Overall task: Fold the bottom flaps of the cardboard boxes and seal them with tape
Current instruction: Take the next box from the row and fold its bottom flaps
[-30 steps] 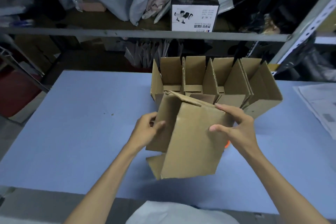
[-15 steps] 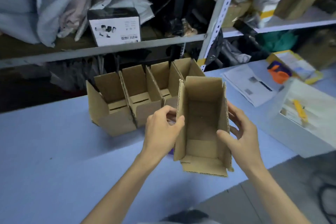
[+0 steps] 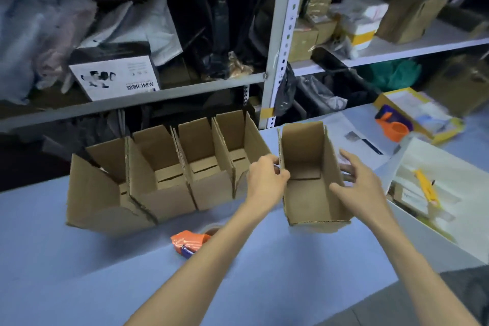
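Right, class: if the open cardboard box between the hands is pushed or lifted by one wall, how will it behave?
The cardboard box looks empty, so probably light and easy to slide on the blue table. Taller than wide, it may tip under a high push. Its thin open-topped walls would likely flex where the left hand pinches one.

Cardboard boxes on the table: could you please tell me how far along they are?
Done, apparently: four boxes stand upright in a row, bottom flaps folded. In hand: a fifth box, its wall pinched by the left hand, right hand open beside it. Left: cannot tell; the undersides are hidden.
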The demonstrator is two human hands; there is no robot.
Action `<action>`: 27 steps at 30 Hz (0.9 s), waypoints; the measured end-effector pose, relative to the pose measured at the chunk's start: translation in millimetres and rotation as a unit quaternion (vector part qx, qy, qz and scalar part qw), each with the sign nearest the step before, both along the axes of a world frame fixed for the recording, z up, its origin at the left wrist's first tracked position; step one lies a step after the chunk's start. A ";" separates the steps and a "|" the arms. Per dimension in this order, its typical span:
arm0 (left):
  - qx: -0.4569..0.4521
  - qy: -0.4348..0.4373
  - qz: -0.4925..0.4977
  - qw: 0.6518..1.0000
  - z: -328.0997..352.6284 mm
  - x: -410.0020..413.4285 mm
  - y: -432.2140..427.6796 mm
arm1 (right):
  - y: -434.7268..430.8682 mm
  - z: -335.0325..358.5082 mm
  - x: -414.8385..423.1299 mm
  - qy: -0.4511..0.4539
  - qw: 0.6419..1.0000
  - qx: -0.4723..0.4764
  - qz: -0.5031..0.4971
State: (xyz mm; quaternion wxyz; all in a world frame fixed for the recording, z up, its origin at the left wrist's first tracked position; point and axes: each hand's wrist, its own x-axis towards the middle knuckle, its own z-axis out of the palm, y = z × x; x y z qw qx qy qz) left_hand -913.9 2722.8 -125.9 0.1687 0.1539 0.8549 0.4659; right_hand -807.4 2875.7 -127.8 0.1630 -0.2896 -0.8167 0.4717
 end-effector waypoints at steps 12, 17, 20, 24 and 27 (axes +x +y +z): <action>-0.044 0.030 0.113 0.992 -43.5 -60.3 127.9 | 116.8 -60.6 -117.7 -0.007 0.992 -0.017 0.122; -0.118 0.063 0.102 0.986 -52.9 -71.7 141.7 | 126.5 -87.2 -138.5 -0.026 0.991 -0.056 0.115; -0.135 0.064 0.111 0.983 -54.5 -79.3 146.5 | 132.6 -89.9 -149.8 -0.016 0.990 -0.077 0.119; -0.141 0.058 0.096 0.984 -52.0 -84.2 149.5 | 141.0 -92.1 -159.8 -0.033 0.988 -0.074 0.131; -0.097 0.091 0.100 0.986 -41.7 -77.8 142.4 | 146.2 -96.1 -162.6 -0.071 0.989 -0.054 0.116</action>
